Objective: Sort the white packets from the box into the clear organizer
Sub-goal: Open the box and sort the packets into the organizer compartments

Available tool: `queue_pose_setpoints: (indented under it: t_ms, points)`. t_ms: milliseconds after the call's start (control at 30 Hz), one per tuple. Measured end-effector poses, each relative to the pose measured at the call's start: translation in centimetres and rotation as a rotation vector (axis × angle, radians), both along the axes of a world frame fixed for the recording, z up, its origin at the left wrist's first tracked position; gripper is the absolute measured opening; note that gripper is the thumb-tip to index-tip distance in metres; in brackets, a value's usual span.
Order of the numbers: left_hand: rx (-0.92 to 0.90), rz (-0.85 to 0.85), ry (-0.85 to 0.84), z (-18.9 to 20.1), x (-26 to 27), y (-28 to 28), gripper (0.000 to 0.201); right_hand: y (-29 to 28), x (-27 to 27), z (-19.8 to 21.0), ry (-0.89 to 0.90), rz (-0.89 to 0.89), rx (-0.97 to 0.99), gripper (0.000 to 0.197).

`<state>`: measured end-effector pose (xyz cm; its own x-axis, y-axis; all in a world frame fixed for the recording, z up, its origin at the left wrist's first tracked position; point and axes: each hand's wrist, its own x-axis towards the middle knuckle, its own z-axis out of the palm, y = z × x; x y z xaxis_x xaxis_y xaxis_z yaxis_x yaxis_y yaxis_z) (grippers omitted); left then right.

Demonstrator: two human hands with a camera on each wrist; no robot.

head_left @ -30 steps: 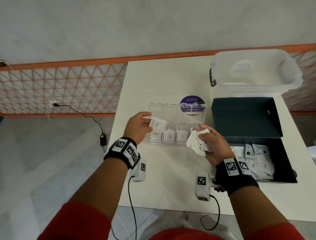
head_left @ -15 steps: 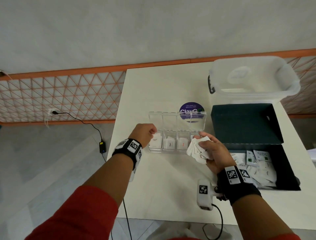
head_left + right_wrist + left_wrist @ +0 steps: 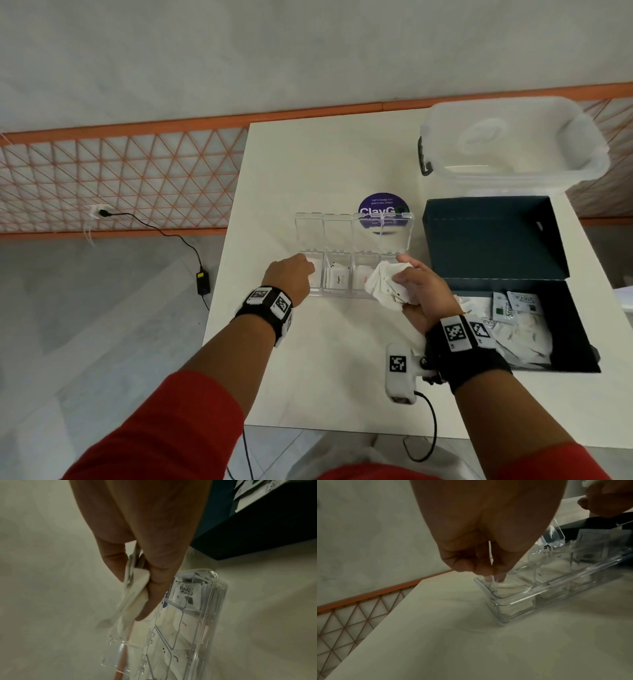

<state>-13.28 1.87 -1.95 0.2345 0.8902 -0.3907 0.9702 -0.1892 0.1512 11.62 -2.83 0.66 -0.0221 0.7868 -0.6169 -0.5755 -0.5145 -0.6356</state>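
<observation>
Fingers (image 3: 481,566) over organizer (image 3: 530,592) end compartment

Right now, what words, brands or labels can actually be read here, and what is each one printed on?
"ClayGo": purple round sticker on the table, behind the clear organizer.
"Let's keep our pantries clean": small line atop that sticker, barely legible.
"Stevia": green-marked packets in the dark box.
"tevia", upside down: packet in the organizer's end compartment.
Other packet print: too blurred to read.
Wrist-band squares: patterns, not words.
</observation>
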Motion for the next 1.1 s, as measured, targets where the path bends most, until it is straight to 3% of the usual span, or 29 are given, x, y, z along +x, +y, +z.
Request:
queue_pose_setpoints:
  t_ms: [100, 200, 300, 400, 600, 733, 933, 1000, 1100]
  points:
    - [0.035, 0.072, -0.085, 0.9, 0.4, -0.4, 0.038, 0.0, 0.0, -0.2, -0.016, 0.012, -0.004, 0.037]
    - [0.207, 0.252, -0.471, 2.7, 2.0, -1.3, 0.021, 0.1, 0.2, -0.3, 0.007, -0.003, -0.007, 0.039]
    - [-0.122, 0.328, -0.858, 5.1, 4.5, -2.1, 0.01, 0.2, 0.1, -0.1, 0.059, -0.026, 0.022, 0.039]
    - [-0.273, 0.26, -0.886, 6.1, 6.5, -2.2, 0.015, 0.3, -0.1, 0.3, 0.144, -0.032, 0.069, 0.039]
    - [-0.193, 0.498, -1.071, 7.3, 7.0, -1.0, 0.02, 0.5, 0.6, 0.4, 0.102, 0.001, 0.089, 0.04]
    - [-0.147, 0.513, -1.145, 7.9, 7.0, -0.6, 0.027, 0.4, 0.8, 0.4, 0.051, 0.085, 0.128, 0.041]
    - [-0.064, 0.435, -1.071, 7.5, 6.3, -0.8, 0.059, 0.7, 0.5, 0.4, 0.077, 0.131, 0.165, 0.044]
    - [-0.033, 0.447, -1.021, 7.4, 5.9, -0.9, 0.057, 0.6, 0.5, 0.2, 0.076, 0.139, 0.15, 0.045]
    - [0.024, 0.489, -0.974, 7.5, 4.9, -0.5, 0.038, 0.4, 0.6, -0.2, 0.068, 0.139, 0.129, 0.045]
